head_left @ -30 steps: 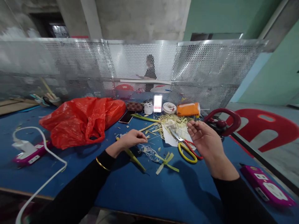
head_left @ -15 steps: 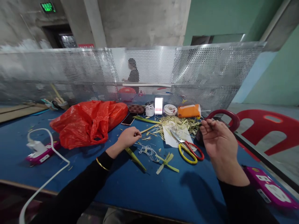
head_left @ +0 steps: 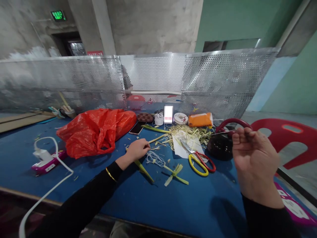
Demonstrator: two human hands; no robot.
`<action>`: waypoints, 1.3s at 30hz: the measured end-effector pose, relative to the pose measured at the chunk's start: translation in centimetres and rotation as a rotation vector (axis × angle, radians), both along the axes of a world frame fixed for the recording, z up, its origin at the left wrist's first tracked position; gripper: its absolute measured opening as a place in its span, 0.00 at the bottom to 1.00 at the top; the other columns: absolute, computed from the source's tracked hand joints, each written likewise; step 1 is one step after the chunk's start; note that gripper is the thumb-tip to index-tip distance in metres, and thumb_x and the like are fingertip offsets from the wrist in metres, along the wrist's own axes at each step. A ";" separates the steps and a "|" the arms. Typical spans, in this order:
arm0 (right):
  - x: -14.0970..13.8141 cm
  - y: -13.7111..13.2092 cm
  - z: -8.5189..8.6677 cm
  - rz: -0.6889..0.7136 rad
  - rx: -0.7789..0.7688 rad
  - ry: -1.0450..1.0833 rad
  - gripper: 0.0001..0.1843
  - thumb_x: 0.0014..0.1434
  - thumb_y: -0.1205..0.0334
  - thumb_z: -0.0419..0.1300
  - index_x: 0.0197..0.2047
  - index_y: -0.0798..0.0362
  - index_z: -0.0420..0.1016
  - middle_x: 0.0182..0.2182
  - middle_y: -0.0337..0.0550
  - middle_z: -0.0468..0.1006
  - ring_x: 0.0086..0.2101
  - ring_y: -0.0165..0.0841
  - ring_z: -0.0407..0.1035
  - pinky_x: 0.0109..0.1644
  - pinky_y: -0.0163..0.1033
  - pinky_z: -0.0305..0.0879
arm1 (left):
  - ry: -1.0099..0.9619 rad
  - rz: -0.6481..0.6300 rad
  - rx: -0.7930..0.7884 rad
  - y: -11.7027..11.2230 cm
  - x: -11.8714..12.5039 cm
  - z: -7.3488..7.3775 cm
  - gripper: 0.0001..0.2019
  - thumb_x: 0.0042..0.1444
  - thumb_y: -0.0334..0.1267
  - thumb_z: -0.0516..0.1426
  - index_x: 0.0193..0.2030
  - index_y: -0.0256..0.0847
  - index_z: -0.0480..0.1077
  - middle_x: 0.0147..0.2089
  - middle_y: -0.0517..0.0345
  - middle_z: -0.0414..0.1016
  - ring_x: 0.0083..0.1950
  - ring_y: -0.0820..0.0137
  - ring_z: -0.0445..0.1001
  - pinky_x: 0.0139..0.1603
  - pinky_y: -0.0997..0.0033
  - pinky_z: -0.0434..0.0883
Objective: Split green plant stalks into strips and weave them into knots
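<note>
1. Blue tabletop (head_left: 138,205), perforated metal screen (head_left: 158,71) behind.
2. Right hand (head_left: 256,162): fingers pinched on a thin pale strand (head_left: 220,132), raised well apart from the left. We read the lift as holding the strand taut, off the scraps.
3. Strand's long axis: nearly straight, leftward from the right fingers, dipping slightly; we lose it over the straw pile (head_left: 188,131).
4. Left hand (head_left: 137,149): fingers curled low; we can't tell what, if anything, they grasp. Maybe steadying.
5. Thread tangle (head_left: 156,159): just right of the left fingers, loose, no clear axis.
6. Leaf-strip cross (head_left: 176,173): between hands, nearer the left fingers; strips splay, stem points toward the tangle.
7. Green stalk (head_left: 143,172): from under the left hand, long axis slanting rightward, toward us.
8. Scissors (head_left: 192,151): between both hands' fingers, blades over paper (head_left: 178,149), tips away, handles our way, probably parked for easy reach.
</note>
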State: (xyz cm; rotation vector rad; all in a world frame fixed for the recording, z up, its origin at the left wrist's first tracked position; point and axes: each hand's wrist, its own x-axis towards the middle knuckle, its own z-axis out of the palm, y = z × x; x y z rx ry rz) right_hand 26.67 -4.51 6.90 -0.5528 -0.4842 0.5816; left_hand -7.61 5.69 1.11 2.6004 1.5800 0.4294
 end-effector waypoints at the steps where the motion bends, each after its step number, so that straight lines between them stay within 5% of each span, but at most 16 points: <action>1: 0.0 -0.1 0.1 -0.008 -0.009 0.005 0.10 0.52 0.69 0.58 0.22 0.50 0.72 0.31 0.39 0.72 0.36 0.30 0.73 0.41 0.35 0.74 | 0.015 0.002 0.008 -0.1 0.0 -0.1 0.09 0.53 0.33 0.53 0.32 0.41 0.77 0.37 0.56 0.77 0.38 0.68 0.73 0.36 0.72 0.64; 7: -0.3 -0.8 1.2 -0.129 0.020 0.003 0.12 0.52 0.71 0.57 0.21 0.48 0.72 0.28 0.36 0.72 0.34 0.31 0.73 0.39 0.39 0.75 | 0.091 0.060 0.091 0.2 -0.2 0.0 0.10 0.56 0.33 0.51 0.33 0.42 0.75 0.38 0.56 0.76 0.39 0.68 0.74 0.35 0.72 0.64; 17: -1.7 -1.4 0.6 -0.044 0.086 -0.084 0.07 0.52 0.69 0.62 0.24 0.52 0.74 0.29 0.37 0.73 0.33 0.28 0.74 0.40 0.33 0.73 | 0.084 0.329 0.359 4.4 -0.5 5.5 0.18 0.64 0.37 0.43 0.45 0.32 0.71 0.46 0.39 0.72 0.45 0.56 0.74 0.40 0.63 0.64; 24: -4.6 -4.2 -1.2 0.124 0.008 -0.356 0.05 0.55 0.64 0.63 0.27 0.53 0.75 0.35 0.39 0.75 0.32 0.29 0.73 0.40 0.35 0.71 | 0.020 0.301 0.226 4.8 -1.4 6.5 0.13 0.57 0.29 0.49 0.43 0.29 0.73 0.43 0.34 0.75 0.48 0.53 0.74 0.46 0.59 0.65; 27: -6.0 -5.6 -2.6 0.154 -0.167 -0.593 0.07 0.57 0.62 0.63 0.29 0.52 0.76 0.40 0.42 0.75 0.34 0.32 0.72 0.41 0.38 0.70 | -0.071 0.251 0.113 1.1 -0.1 6.1 0.17 0.54 0.32 0.54 0.50 0.34 0.72 0.46 0.42 0.77 0.46 0.58 0.76 0.44 0.65 0.67; 29: -6.9 -6.6 -3.2 0.144 -0.236 -0.815 0.09 0.59 0.61 0.62 0.27 0.52 0.75 0.36 0.43 0.75 0.35 0.33 0.71 0.40 0.38 0.68 | -0.170 0.137 -0.056 -3.1 1.4 5.2 0.13 0.57 0.38 0.54 0.47 0.40 0.74 0.39 0.54 0.80 0.35 0.68 0.77 0.37 0.72 0.69; 32: -8.3 -7.9 -3.7 0.162 -0.211 -1.146 0.11 0.61 0.63 0.59 0.26 0.51 0.71 0.26 0.40 0.73 0.29 0.33 0.69 0.35 0.36 0.65 | -0.744 -0.091 -0.969 -10.2 3.7 2.9 0.20 0.60 0.50 0.51 0.37 0.34 0.77 0.33 0.49 0.79 0.31 0.68 0.76 0.33 0.71 0.70; 34: -9.4 -8.8 -4.5 0.203 -0.133 -1.343 0.10 0.63 0.64 0.56 0.28 0.51 0.70 0.23 0.38 0.72 0.25 0.31 0.67 0.29 0.33 0.63 | -1.101 -0.096 -1.279 -13.9 4.9 1.2 0.22 0.59 0.53 0.54 0.40 0.35 0.78 0.39 0.47 0.80 0.38 0.68 0.77 0.42 0.70 0.71; 39: -11.8 -10.3 -9.0 0.248 0.037 -1.825 0.18 0.66 0.63 0.49 0.24 0.51 0.68 0.19 0.36 0.73 0.19 0.28 0.63 0.24 0.33 0.54 | -1.642 0.166 -1.415 -17.5 5.2 -1.2 0.11 0.47 0.40 0.67 0.32 0.35 0.76 0.34 0.53 0.78 0.36 0.71 0.77 0.46 0.73 0.71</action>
